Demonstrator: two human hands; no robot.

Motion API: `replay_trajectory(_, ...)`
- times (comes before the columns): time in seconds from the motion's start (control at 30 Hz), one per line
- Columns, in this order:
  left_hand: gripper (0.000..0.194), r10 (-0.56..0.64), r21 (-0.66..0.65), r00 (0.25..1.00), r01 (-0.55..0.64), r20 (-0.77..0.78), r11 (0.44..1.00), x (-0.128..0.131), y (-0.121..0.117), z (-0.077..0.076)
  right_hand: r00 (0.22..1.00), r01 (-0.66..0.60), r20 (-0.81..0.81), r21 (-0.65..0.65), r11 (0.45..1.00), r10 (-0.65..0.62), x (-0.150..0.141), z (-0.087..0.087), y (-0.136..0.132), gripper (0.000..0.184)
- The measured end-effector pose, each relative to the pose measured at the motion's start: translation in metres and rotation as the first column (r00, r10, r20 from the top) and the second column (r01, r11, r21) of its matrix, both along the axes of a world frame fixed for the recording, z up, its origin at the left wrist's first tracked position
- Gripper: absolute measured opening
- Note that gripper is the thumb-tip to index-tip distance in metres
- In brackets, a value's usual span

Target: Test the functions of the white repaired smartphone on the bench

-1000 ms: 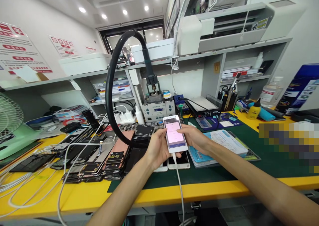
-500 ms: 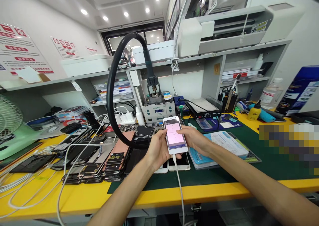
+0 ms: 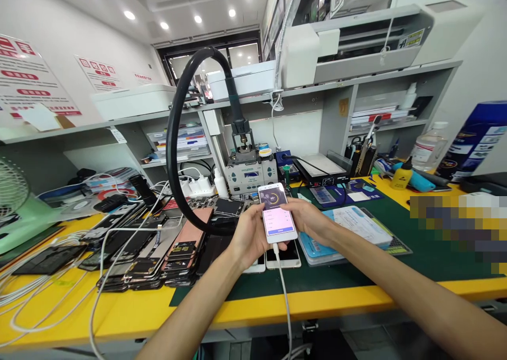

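A white smartphone is held upright over the green mat, its screen lit with a round dial at the top and a list below. My left hand wraps its left side and back, thumb at the edge. From the right, my right hand grips the other side, with the thumb by the screen; its other fingers are mostly hidden behind. A white charging cable is plugged into the phone's bottom end and hangs over the table edge. Underneath, another white phone lies on the mat.
Stacks of phone parts crowd the left of the green mat. A hot air station with a looping black hose stands behind. A blue plastic case lies right of my hands, and a yellow bottle farther right.
The phone's screen has changed from a pink panel over a dimmed background to a page with a round dial and list. Both hands keep their hold on it.
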State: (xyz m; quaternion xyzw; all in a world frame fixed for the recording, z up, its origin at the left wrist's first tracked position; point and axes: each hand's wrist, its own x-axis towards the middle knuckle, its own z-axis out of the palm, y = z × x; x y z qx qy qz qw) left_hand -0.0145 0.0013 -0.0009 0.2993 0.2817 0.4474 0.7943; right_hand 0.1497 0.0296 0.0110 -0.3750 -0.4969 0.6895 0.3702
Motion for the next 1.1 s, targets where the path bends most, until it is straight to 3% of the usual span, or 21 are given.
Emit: replay_trajectory(1.1,0.044,0.004,-0.010,1.000,-0.004,-0.001,1.000,0.0002,0.0004,0.0001,0.999,-0.010,-0.050,-0.020,1.000,0.009,0.0018,-0.0046,0.0033,0.027)
